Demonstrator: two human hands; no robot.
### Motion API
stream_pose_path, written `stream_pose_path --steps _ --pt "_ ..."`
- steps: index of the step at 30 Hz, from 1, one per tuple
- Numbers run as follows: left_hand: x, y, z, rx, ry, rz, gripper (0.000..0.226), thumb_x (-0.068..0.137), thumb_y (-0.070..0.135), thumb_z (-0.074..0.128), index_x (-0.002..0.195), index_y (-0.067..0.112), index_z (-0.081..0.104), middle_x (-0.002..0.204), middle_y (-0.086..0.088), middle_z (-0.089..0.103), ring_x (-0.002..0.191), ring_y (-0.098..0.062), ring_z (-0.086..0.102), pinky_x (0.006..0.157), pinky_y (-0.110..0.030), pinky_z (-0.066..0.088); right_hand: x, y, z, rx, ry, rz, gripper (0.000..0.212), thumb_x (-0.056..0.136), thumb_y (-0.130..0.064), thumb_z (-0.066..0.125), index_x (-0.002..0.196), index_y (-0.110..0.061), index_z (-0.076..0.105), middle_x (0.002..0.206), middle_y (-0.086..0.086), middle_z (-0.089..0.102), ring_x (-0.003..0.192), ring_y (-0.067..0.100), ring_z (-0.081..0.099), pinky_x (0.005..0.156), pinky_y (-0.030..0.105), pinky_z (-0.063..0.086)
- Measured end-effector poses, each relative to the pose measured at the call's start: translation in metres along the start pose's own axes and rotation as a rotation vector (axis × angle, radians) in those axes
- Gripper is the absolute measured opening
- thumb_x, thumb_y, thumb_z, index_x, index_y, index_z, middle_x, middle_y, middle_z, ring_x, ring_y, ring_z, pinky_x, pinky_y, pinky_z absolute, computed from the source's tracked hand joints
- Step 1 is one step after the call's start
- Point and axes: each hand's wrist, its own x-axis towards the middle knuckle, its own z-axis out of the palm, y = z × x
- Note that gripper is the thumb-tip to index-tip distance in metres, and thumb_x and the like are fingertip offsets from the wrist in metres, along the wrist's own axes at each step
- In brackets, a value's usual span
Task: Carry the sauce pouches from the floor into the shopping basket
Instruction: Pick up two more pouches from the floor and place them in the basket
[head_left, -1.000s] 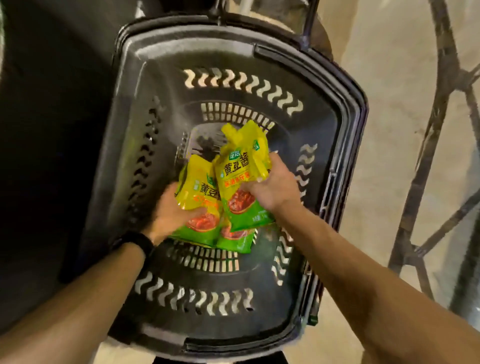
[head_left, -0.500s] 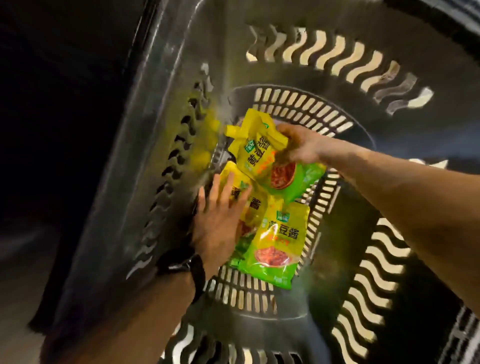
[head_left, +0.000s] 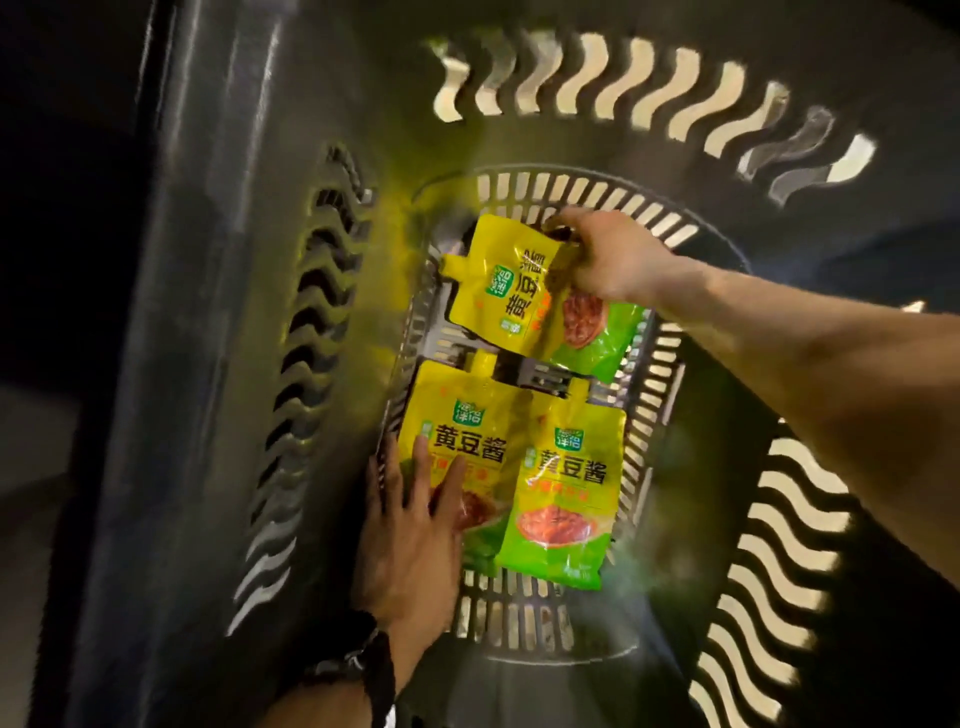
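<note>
While lower than a second ago inside the shopping basket (head_left: 208, 364), two sauce pouches (head_left: 563, 488) now flat on its slatted bottom, third pouch (head_left: 506, 296) in right hand (head_left: 608, 260) grip, left hand (head_left: 415, 525) spread open, pressing one; nearly delivered.

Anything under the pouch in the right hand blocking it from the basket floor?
Nothing visible. The right hand holds the pouch over bare slotted basket floor; two other pouches lie nearer.
</note>
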Motion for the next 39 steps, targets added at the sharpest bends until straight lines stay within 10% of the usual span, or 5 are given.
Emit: stream_pose_path --steps 3,7,22,28,39 --pt "0.014 0.01 -0.019 -0.077 0.217 0.098 0.056 0.096 0.039 0.05 0.147 0.015 0.047 0.164 -0.023 0.022 0.153 -0.045 0.0 0.123 -0.06 0.014 -0.018 -0.01 0.037 -0.379 0.066 -0.185 0.087 0.078 -0.013 0.07 0.154 -0.02 0.028 0.155 0.02 0.034 0.141 0.039 0.038 0.116 0.048 0.031" --pt "0.049 0.025 -0.014 -0.023 0.252 0.183 0.068 0.099 0.052 0.023 0.159 0.021 0.025 0.167 -0.017 0.006 0.153 -0.045 0.003 0.118 -0.066 0.018 -0.021 0.005 0.069 -0.637 0.177 -0.384 0.073 0.094 -0.037 0.047 0.159 -0.024 0.016 0.165 0.022 -0.007 0.154 0.037 0.0 0.122 0.058 0.006" --pt "0.033 0.022 0.034 -0.147 0.299 0.065 0.063 0.097 0.055 0.032 0.154 0.03 0.039 0.167 -0.005 0.021 0.154 -0.035 0.016 0.113 -0.07 0.025 -0.023 -0.007 0.065 -0.725 0.139 -0.357 0.066 0.093 -0.042 0.034 0.157 -0.026 0.026 0.168 0.009 -0.001 0.153 0.035 0.012 0.122 0.059 0.009" --pt "0.022 0.015 0.047 -0.153 0.283 0.111 0.068 0.1 0.063 0.024 0.158 0.028 0.029 0.169 -0.006 0.012 0.155 -0.034 0.008 0.115 -0.068 0.024 -0.039 0.03 0.083 -0.782 0.081 -0.352 0.062 0.102 -0.049 0.008 0.158 -0.031 -0.011 0.164 0.005 -0.023 0.151 0.031 -0.022 0.123 0.055 -0.007" --pt "0.021 0.016 0.035 -0.166 0.247 0.075 0.071 0.093 0.057 0.034 0.158 0.029 0.029 0.167 -0.008 0.016 0.155 -0.035 0.009 0.115 -0.068 0.022 -0.042 0.016 0.093 -0.746 0.055 -0.231 0.067 0.102 -0.051 0.017 0.157 -0.031 -0.015 0.164 0.006 -0.023 0.151 0.033 -0.021 0.122 0.057 -0.006"
